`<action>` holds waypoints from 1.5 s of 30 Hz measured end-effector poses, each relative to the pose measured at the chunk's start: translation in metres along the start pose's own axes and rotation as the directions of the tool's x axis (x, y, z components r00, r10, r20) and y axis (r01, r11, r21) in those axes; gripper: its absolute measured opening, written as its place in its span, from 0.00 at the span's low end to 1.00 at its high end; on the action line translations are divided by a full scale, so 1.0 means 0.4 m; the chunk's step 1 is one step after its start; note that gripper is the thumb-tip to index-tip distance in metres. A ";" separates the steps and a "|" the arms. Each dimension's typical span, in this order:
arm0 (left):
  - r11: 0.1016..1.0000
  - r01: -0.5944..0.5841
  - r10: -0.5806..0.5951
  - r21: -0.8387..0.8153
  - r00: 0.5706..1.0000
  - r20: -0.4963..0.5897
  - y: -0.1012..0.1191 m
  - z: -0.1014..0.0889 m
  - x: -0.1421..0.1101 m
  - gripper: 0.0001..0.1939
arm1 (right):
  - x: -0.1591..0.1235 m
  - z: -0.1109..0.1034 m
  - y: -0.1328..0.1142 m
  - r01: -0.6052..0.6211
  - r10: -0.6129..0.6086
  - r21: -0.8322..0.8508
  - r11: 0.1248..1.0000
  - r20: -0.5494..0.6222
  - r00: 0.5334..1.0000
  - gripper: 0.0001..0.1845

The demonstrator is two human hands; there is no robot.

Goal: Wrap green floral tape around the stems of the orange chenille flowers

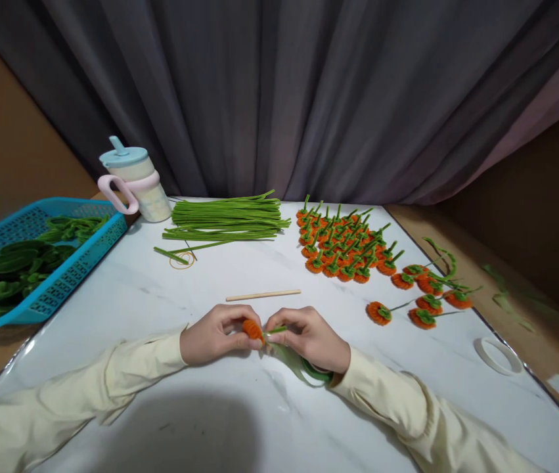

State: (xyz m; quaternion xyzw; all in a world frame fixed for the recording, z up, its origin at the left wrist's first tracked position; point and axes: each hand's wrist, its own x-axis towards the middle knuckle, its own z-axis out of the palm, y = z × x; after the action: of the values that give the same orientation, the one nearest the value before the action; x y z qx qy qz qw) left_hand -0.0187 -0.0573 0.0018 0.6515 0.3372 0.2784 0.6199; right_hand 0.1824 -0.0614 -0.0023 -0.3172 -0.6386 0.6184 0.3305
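Observation:
My left hand (217, 334) is closed round a small orange pipe-cleaner flower (253, 330), pinching it at the table's near middle. My right hand (309, 336) is closed too, its fingertips pinching the flower's green stem (277, 329) and a strip of pale green tape (293, 363) that loops down to a roll under the wrist. Both hands rest close together on the white marble table (161, 302).
A wooden stick (263, 295) lies just beyond the hands. Further back lie a bundle of green pipe cleaners (227, 220) and several finished orange flowers (343, 246). A blue basket of green leaves (23, 263) and a lidded cup (136, 180) stand left. A tape ring (498, 355) lies right.

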 end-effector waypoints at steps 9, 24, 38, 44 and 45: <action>0.961 0.171 -0.160 -0.219 0.985 0.070 -0.007 -0.009 0.007 0.24 | -0.002 0.003 -0.005 -0.034 0.032 0.100 0.994 0.016 0.999 0.16; 0.817 0.192 -0.224 -0.544 0.974 0.007 -0.004 0.018 0.020 0.19 | -0.014 0.011 0.006 0.098 -0.132 -0.258 0.961 -0.116 0.985 0.13; 0.803 0.247 -0.274 -0.543 0.961 0.032 -0.015 0.009 0.022 0.16 | -0.019 0.014 0.014 0.282 -0.374 -0.545 0.789 -0.062 0.925 0.09; 0.771 0.282 -0.299 -0.570 0.952 0.066 -0.025 0.005 0.024 0.16 | -0.022 0.014 0.031 0.457 -0.596 -0.805 0.379 0.165 0.786 0.10; 0.762 0.292 -0.307 -0.578 0.949 0.075 -0.025 0.005 0.025 0.17 | -0.021 0.014 0.031 0.465 -0.614 -0.830 0.307 0.200 0.763 0.10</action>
State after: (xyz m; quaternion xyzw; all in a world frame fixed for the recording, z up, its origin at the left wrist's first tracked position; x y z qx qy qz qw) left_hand -0.0120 -0.0507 -0.0090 0.3644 0.3427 0.2733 0.8216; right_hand 0.1828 -0.0710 -0.0149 -0.2488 -0.8939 0.0533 0.3691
